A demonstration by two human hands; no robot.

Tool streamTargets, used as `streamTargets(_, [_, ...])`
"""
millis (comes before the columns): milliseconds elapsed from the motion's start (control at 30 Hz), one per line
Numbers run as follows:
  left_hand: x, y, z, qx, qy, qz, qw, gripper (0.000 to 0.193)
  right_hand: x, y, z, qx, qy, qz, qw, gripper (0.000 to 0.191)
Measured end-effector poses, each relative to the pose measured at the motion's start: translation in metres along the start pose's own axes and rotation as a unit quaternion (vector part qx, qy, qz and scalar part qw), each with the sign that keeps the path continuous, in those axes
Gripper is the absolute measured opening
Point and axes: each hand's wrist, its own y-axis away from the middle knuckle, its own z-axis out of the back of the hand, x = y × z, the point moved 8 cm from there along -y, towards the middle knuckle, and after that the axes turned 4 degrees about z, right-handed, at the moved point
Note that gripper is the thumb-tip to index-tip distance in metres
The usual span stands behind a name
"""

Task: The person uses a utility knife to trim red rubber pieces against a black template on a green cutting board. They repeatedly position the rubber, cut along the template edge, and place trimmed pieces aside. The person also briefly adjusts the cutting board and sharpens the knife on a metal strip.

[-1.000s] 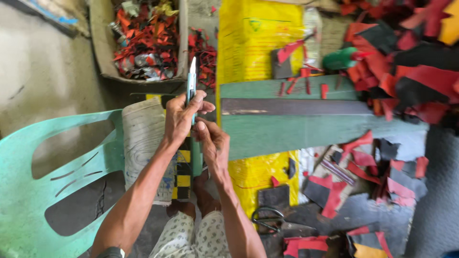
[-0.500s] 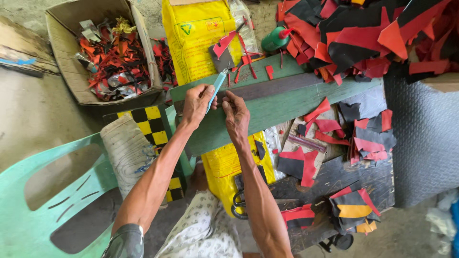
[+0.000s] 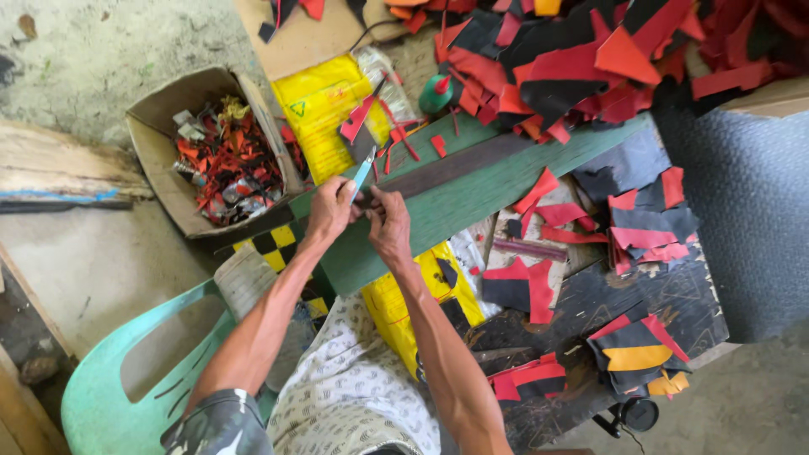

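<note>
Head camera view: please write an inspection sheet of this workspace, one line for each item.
Surface: long green wooden board with a dark strip along it.
Job's things: light blue utility knife in the left hand; right hand beside it, on the board's near end.
Clutter: red and black sheet offcuts piled beyond the board; more lie at the right.
Hands: left closed on the knife; right pinching something small, unclear what.
Cables: nothing seen.
Surroundings: brown cardboard box of scraps, yellow plastic sack, pale green plastic chair, concrete floor.
</note>
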Motion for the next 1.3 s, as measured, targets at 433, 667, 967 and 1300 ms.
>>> streamTargets(433, [-0.113, -0.161, 0.033, -0.039, -0.354, -0.255, 0.899, 0.027, -0.035, 0.006, 0.006, 0.004, -0.053, -0.163, 0.985, 0.046])
streamTargets(667, [-0.128, -0.157, 0.084, 0.069, -0.375, -0.262, 0.886, 0.023, -0.030, -0.101, 0.068, -0.201, 0.177, -0.064, 0.961, 0.059])
streamTargets(967, [-0.066, -0.068, 0.064, 0.172, -0.372, -0.235, 0.881, 0.029, -0.053, -0.158, 0.051, -0.172, 0.220, -0.084, 0.956, 0.072])
streamTargets(1300, [-0.071, -0.065, 0.069, 0.109, -0.322, -0.385, 0.858, 0.021, 0.023, -0.100, 0.012, 0.192, 0.445, 0.060, 0.873, 0.069])
